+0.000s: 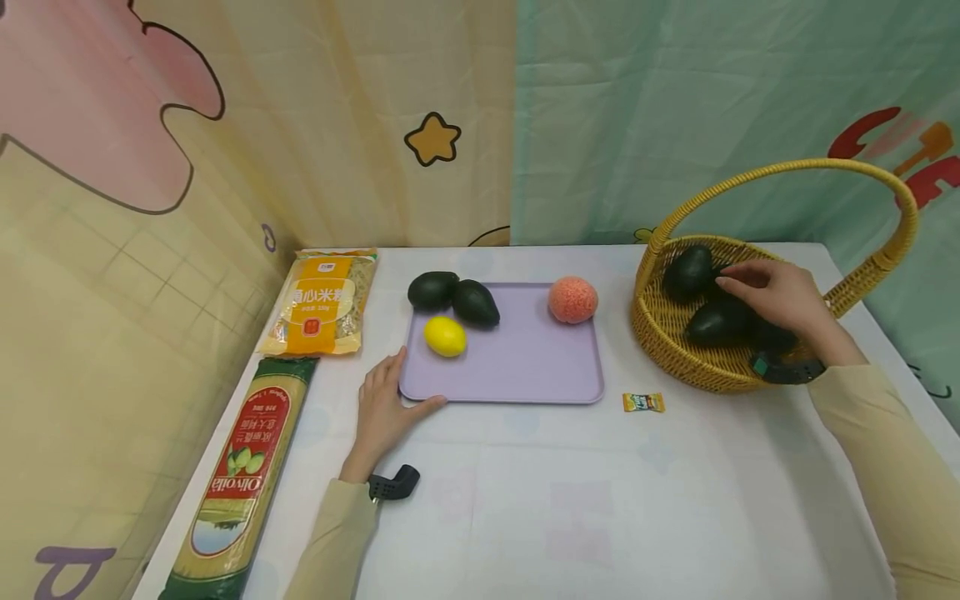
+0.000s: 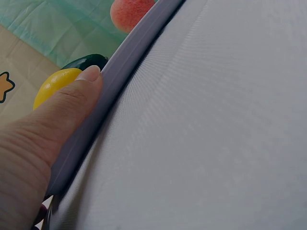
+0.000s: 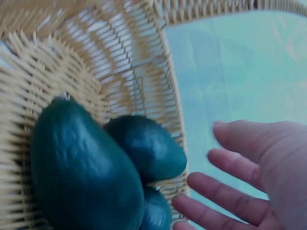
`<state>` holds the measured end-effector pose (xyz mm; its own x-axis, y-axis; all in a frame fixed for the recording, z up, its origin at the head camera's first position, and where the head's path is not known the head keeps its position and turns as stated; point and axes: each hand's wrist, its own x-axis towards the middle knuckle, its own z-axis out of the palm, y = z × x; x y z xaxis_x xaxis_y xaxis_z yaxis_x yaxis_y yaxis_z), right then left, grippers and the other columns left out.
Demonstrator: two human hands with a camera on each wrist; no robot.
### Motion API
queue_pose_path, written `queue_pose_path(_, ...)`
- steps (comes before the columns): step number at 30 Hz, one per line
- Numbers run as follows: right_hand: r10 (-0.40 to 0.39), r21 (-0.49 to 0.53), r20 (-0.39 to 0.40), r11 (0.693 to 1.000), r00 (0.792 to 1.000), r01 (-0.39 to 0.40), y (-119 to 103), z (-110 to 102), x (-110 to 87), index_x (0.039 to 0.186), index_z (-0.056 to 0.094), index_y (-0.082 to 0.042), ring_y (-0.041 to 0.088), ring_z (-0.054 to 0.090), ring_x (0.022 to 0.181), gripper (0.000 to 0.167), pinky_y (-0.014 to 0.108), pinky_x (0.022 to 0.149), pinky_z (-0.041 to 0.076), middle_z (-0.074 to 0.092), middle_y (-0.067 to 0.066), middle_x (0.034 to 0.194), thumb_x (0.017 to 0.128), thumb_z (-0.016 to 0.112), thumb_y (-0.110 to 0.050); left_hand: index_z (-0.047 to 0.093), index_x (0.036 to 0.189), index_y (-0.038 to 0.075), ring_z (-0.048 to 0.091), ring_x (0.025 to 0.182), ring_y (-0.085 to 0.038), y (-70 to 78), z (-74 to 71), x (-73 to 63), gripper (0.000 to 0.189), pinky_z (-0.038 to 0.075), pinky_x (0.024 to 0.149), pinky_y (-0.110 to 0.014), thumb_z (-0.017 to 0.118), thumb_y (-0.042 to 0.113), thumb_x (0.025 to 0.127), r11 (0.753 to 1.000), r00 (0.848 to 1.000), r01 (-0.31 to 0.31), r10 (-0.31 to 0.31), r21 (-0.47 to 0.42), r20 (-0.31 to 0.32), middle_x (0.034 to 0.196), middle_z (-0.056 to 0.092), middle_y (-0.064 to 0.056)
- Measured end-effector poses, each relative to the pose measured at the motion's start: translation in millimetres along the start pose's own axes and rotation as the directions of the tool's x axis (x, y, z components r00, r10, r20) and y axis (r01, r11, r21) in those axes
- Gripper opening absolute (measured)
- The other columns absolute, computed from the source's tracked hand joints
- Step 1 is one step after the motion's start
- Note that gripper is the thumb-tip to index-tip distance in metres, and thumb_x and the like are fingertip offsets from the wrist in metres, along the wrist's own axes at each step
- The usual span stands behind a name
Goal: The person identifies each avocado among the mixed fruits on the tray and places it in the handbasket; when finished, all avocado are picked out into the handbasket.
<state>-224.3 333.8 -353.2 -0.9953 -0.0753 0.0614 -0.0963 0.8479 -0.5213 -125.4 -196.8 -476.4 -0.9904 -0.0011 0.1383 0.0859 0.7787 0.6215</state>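
Observation:
My left hand rests at the near left corner of a lilac tray, fingers spread along its side. In the left wrist view, the thumb lies against the tray's rim. The tray carries a yellow lemon, a peach and a dark green avocado; another avocado overlaps its far left corner. Over a wicker basket, my right hand reaches in, loosely extended and gripping nothing. Several avocados lie inside, close to its fingertips.
A small wrapped candy lies between tray and basket, toward the front. On the left are a bag of grain and a long pack of spaghetti. The basket's tall handle arches above the right hand. Printed curtains hang behind the table.

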Motion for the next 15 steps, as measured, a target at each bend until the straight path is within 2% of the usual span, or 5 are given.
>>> queue_pose_path(4,-0.023,0.019,-0.094,0.999,0.995,0.025,-9.5,-0.7,-10.0,0.119,0.061,-0.001,0.020,0.055,0.092,0.051,0.033,0.073,0.042,0.061,0.023,0.111,0.094,0.053,-0.045,0.029,0.149,0.007,0.025,0.130,-0.037,0.2,-0.2,0.3,0.102,0.017,0.106,-0.052,0.077,0.054,0.072,1.000,1.000,0.002,-0.002,0.002,0.010,0.143,0.034,-0.018)
queue_pose_path(8,-0.023,0.081,-0.156,0.996,0.987,0.036,-21.7,-0.8,-22.8,0.122,0.062,-0.004,0.000,0.049,0.084,0.046,0.018,0.067,0.038,0.061,0.017,0.113,0.094,0.056,-0.041,0.028,0.149,0.007,0.025,0.131,-0.036,0.2,-0.9,0.5,0.103,0.016,0.107,-0.051,0.077,0.054,0.072,1.000,1.000,0.009,-0.009,0.001,0.015,0.144,0.033,-0.018)
queue_pose_path(10,-0.024,0.113,-0.184,0.993,0.983,0.046,-29.1,-0.8,-29.1,0.122,0.062,-0.005,-0.003,0.047,0.083,0.045,0.015,0.067,0.038,0.061,0.011,0.111,0.093,0.058,-0.040,0.028,0.149,0.007,0.025,0.131,-0.036,0.2,-1.4,0.3,0.103,0.016,0.107,-0.051,0.077,0.054,0.072,1.000,1.000,0.013,-0.013,-0.002,0.015,0.144,0.033,-0.018)
queue_pose_path(15,-0.075,0.166,-0.247,0.979,0.966,0.118,-43.8,1.5,-40.5,0.119,0.063,-0.004,-0.004,0.051,0.081,0.038,0.009,0.067,0.038,0.058,-0.016,0.100,0.093,0.062,-0.032,0.028,0.149,0.007,0.024,0.131,-0.036,0.4,-2.0,-0.1,0.102,0.015,0.107,-0.051,0.076,0.054,0.072,1.000,1.000,0.022,-0.022,-0.006,0.022,0.144,0.033,-0.018)
